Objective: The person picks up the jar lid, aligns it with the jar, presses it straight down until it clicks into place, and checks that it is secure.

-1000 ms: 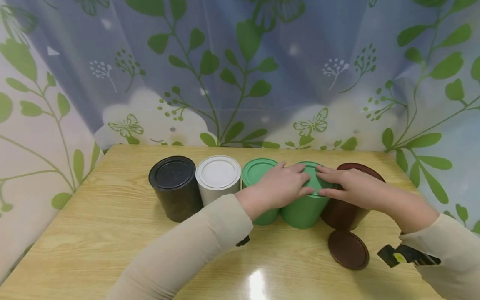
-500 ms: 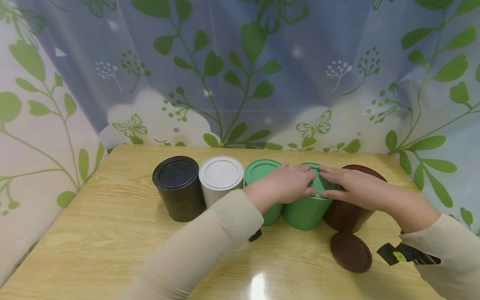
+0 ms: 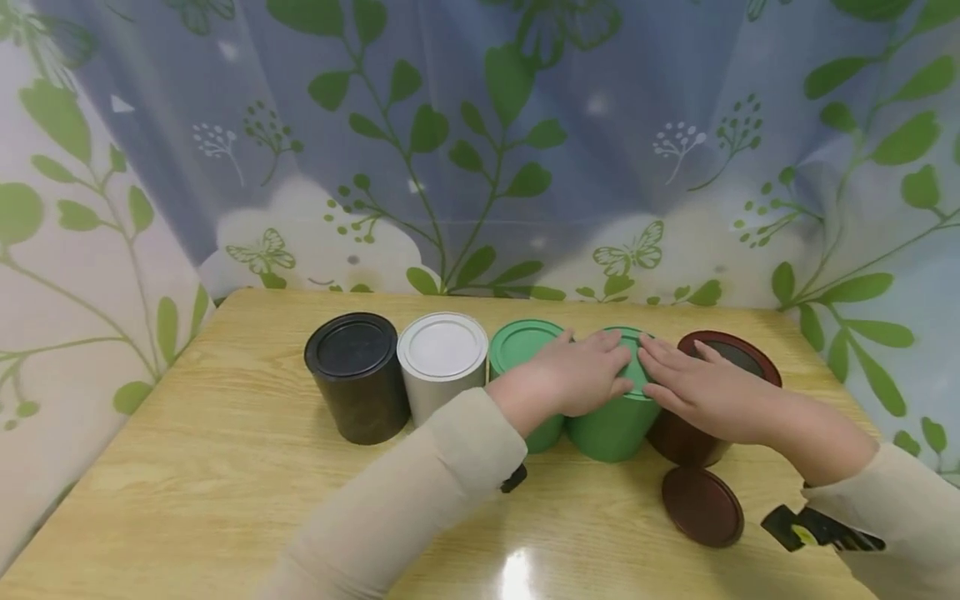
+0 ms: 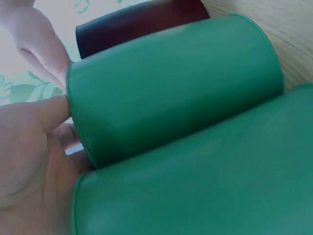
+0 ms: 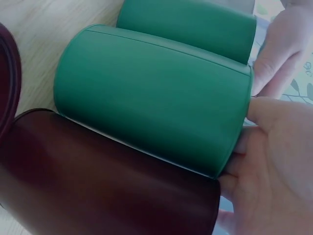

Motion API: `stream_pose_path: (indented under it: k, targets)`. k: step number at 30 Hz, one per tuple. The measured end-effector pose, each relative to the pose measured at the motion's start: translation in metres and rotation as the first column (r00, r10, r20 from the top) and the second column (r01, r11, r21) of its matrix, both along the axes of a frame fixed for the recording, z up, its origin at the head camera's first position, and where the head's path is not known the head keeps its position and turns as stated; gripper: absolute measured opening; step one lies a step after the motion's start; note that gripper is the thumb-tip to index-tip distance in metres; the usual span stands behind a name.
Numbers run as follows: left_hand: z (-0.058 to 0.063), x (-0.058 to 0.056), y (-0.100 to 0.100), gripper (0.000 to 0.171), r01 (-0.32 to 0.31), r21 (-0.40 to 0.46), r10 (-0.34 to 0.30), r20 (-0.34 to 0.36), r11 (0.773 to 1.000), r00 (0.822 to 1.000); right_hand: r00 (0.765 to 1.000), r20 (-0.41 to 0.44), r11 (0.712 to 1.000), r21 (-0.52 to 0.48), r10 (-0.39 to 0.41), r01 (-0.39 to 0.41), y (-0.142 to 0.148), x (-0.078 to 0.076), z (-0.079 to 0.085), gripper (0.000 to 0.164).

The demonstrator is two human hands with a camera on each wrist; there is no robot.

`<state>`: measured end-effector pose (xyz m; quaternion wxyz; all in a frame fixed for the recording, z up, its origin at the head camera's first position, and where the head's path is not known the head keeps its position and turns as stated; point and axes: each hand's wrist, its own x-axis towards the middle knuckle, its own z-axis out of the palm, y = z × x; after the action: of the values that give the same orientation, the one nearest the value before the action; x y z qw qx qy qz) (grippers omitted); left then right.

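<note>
In the head view, the left hand (image 3: 577,375) and right hand (image 3: 708,387) meet over the right-hand green can (image 3: 611,433), upright on the surface (image 3: 225,500), fingers extended, clasping nothing; the step seems to be pressing its lid (image 3: 635,372) down. Turning next to the brown can (image 3: 684,437), apparently uncovered with its brown lid (image 3: 702,507) lying in front, would call for lifting away first. The left wrist view shows a digit against the green rim; the right wrist view, straight fingers along that edge.
</note>
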<state>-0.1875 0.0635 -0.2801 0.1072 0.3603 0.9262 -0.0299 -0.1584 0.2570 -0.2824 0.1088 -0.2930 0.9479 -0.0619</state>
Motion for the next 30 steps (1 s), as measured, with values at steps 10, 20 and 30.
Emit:
stream_pose_path:
  k: [10, 20, 30]
  targets:
    - [-0.009, 0.018, 0.003, 0.046, -0.112, -0.035, 0.105, -0.165, 0.993, 0.981, 0.999, -0.027, 1.0, 0.018, -0.016, 0.016, 0.001, 0.002, -0.001, 0.062]
    - [-0.015, 0.019, 0.001, 0.046, -0.112, -0.011, 0.109, -0.16, 0.994, 0.981, 0.999, -0.031, 0.999, 0.004, -0.037, 0.037, -0.003, 0.004, -0.002, 0.063]
    - [-0.02, 0.018, 0.001, 0.047, -0.121, 0.032, 0.125, -0.158, 0.992, 0.98, 0.998, -0.016, 0.998, -0.024, -0.062, 0.062, -0.003, 0.006, -0.009, 0.062]
